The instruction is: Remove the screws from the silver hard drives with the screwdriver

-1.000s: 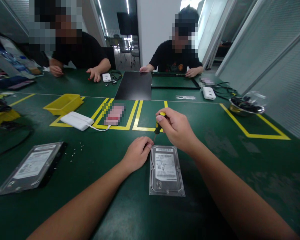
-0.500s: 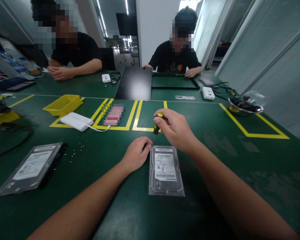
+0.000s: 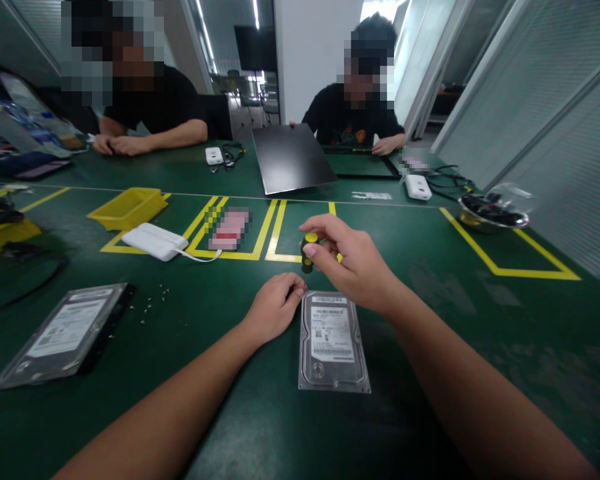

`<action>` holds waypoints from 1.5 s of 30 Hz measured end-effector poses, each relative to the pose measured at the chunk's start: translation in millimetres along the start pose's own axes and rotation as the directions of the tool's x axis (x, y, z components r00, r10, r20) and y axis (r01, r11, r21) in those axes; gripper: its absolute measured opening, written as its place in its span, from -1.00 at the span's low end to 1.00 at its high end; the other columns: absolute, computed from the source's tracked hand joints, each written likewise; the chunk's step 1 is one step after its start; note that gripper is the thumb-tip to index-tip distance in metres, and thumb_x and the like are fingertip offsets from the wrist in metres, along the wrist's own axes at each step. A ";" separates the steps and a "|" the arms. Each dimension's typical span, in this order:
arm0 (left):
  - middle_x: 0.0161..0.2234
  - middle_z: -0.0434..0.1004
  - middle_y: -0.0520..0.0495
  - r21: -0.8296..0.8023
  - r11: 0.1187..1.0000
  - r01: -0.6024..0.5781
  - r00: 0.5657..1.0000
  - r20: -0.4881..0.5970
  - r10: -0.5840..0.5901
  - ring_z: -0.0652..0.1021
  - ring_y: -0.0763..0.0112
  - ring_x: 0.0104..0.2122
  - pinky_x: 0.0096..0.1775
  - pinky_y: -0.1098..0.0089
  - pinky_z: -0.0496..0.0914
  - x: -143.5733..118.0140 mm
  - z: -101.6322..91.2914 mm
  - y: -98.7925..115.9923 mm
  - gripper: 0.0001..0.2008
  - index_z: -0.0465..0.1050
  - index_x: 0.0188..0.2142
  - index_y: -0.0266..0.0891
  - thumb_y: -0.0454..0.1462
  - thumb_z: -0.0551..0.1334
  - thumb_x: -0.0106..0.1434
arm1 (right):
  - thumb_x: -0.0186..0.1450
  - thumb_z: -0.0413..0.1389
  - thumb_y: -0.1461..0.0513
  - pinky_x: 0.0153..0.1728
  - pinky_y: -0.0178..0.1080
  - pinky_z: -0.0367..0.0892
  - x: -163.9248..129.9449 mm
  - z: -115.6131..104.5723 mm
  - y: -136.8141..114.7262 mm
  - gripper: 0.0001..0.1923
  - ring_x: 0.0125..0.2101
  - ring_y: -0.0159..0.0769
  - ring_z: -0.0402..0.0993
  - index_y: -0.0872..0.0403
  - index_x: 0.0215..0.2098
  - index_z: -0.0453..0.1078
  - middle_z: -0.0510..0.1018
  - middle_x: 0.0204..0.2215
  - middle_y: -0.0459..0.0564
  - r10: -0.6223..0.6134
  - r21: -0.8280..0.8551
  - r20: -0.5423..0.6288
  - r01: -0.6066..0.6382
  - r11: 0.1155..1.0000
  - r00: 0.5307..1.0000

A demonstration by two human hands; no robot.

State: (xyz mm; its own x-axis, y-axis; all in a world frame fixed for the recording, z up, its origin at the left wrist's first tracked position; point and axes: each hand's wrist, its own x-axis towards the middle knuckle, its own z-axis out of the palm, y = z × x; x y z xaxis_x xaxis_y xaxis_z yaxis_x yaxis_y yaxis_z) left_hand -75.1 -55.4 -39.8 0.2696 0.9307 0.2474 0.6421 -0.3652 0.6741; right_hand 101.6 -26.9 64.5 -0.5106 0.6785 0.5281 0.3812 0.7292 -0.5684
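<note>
A silver hard drive with a white label lies flat on the green table before me. My right hand holds a yellow and black screwdriver between thumb and fingers, above the drive's far left corner. The screwdriver points downward, and its tip is hard to make out. My left hand rests on the table at that same corner, thumb and fingers pressed together beside the tip. Whatever is between those fingers is too small to tell.
Another hard drive lies at the left near several tiny screws. Farther back are a yellow tray, a white power bank cabled to a phone, and a metal bowl. Across the table, a person handles a dark panel.
The screwdriver's handle has shifted slightly left and its angle has changed, with my right index finger lifted off it. My left hand stays put. Opposite, the dark panel has moved right and tilted.
</note>
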 end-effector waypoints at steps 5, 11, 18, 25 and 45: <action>-0.32 0.49 -0.01 -0.004 1.000 -0.001 1.000 0.002 0.001 0.47 0.29 -0.27 -0.22 0.31 0.30 0.5 -0.1 -0.1 -0.89 0.33 -0.36 -0.20 -0.34 0.09 0.32 | 0.38 0.03 0.23 -0.35 -0.31 0.23 -0.2 -3.2 -4.2 -0.84 -0.43 -0.44 0.38 0.08 -0.11 0.39 0.52 -0.31 -0.10 -0.034 -0.030 -0.012 0.033 0.999 0.999; -0.32 0.50 -0.01 -0.007 1.000 -0.002 1.000 0.000 0.002 0.47 0.29 -0.27 -0.22 0.31 0.30 -0.4 -0.8 0.0 -0.89 0.34 -0.35 -0.20 -0.34 0.10 0.32 | 0.37 0.10 0.16 -0.27 -0.27 0.24 0.9 -5.4 -6.4 -0.83 -0.33 -0.36 0.37 0.09 -0.24 0.43 0.49 -0.33 -0.05 -0.100 -0.105 -0.093 0.090 0.990 0.991; -0.32 0.49 -0.01 -0.013 1.000 0.007 1.000 0.000 -0.007 0.47 0.29 -0.27 -0.21 0.30 0.30 -0.9 -0.3 0.2 -0.89 0.35 -0.34 -0.21 -0.33 0.10 0.33 | 0.35 0.13 0.21 -0.32 -0.33 0.27 1.8 -9.9 -7.3 -0.87 -0.38 -0.42 0.40 0.11 -0.25 0.48 0.53 -0.36 -0.09 -0.085 -0.024 -0.036 0.084 0.996 0.996; -0.31 0.49 -0.02 -0.023 0.999 0.025 1.000 0.011 -0.025 0.47 0.29 -0.26 -0.20 0.31 0.31 -0.7 0.0 -1.6 -0.90 0.36 -0.33 -0.21 -0.34 0.11 0.32 | 0.35 0.08 0.27 -0.33 -0.34 0.30 1.3 -15.0 -9.5 -0.82 -0.36 -0.43 0.46 0.13 -0.15 0.50 0.61 -0.29 -0.08 -0.028 0.019 0.024 0.027 0.999 0.999; -0.32 0.48 -0.01 -0.023 0.999 0.023 1.000 0.008 -0.023 0.46 0.29 -0.27 -0.19 0.30 0.29 -0.3 -1.8 1.5 -0.90 0.35 -0.34 -0.21 -0.34 0.11 0.32 | 0.33 0.12 0.32 -0.20 -0.25 0.35 3.0 -12.5 -6.2 -0.82 -0.23 -0.33 0.45 0.13 -0.16 0.55 0.53 -0.30 0.01 -0.150 -0.115 -0.057 0.143 0.983 0.987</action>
State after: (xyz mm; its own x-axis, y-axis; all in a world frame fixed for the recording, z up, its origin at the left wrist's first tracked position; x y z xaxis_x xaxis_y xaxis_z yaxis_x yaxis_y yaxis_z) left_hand -75.5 -56.2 -37.6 0.2602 0.9386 0.2264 0.6315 -0.3428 0.6955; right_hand 107.4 -28.2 77.5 -0.5172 0.5654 0.6425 0.3903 0.8239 -0.4109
